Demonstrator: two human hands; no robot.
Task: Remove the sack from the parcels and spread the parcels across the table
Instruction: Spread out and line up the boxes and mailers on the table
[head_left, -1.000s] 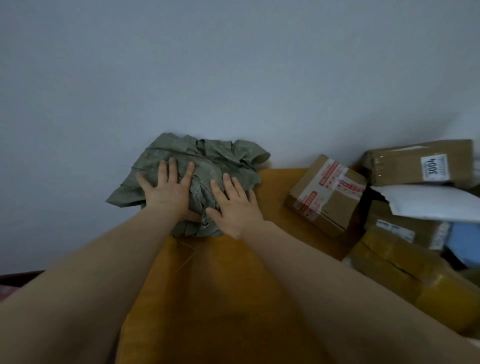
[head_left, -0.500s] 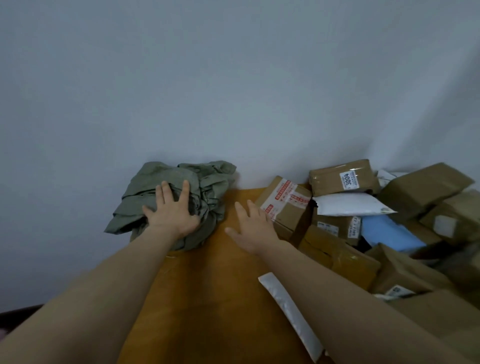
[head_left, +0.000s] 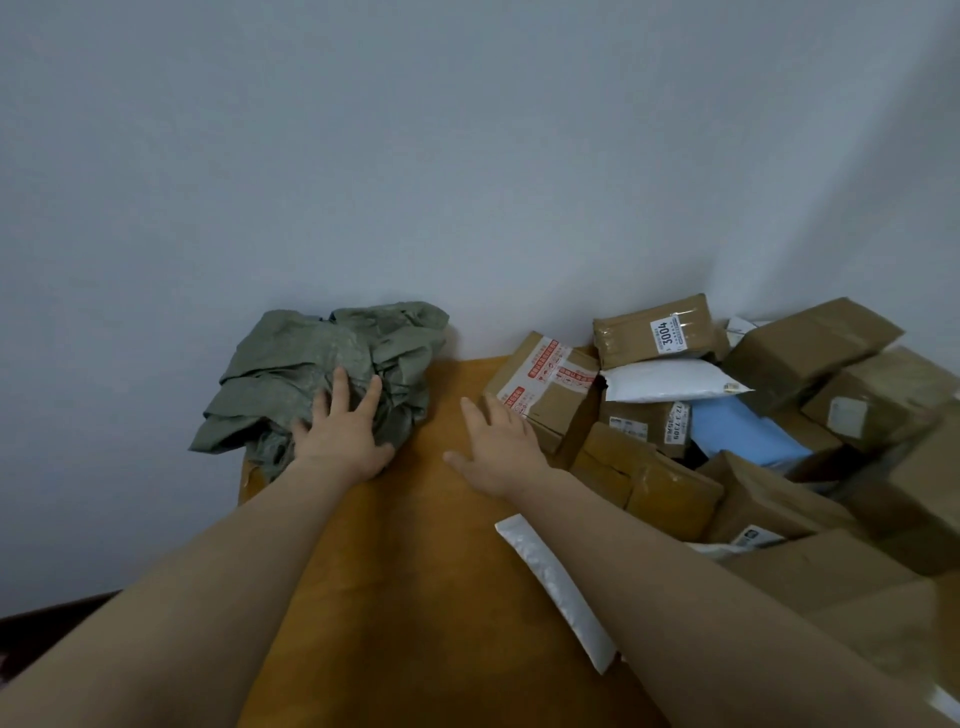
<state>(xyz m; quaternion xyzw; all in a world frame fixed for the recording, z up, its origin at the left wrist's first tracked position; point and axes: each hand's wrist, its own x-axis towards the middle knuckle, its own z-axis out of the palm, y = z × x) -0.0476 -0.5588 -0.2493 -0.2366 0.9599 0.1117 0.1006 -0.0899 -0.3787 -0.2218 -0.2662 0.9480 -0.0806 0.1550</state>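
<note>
A crumpled grey-green sack (head_left: 317, 374) lies bunched at the table's far left corner against the wall, partly over the edge. My left hand (head_left: 345, 431) presses flat on it with fingers spread. My right hand (head_left: 496, 441) is off the sack, fingers straight, hovering or resting on the orange table (head_left: 415, 571); its fingertips reach the cardboard box with red-printed tape (head_left: 545, 389). A heap of parcels fills the right side: a brown box labelled 3004 (head_left: 654, 330), a white mailer (head_left: 670, 380), a blue mailer (head_left: 737, 431) and several brown boxes.
A long white padded envelope (head_left: 558, 582) lies on the table under my right forearm. A pale wall stands right behind the table. The table's left edge drops to a dark floor (head_left: 47, 629). Bare orange tabletop lies between my arms.
My right hand came off the sack and moved right to the box with red-printed tape. My view swung right, bringing more of the parcel heap in. The left hand stayed on the sack.
</note>
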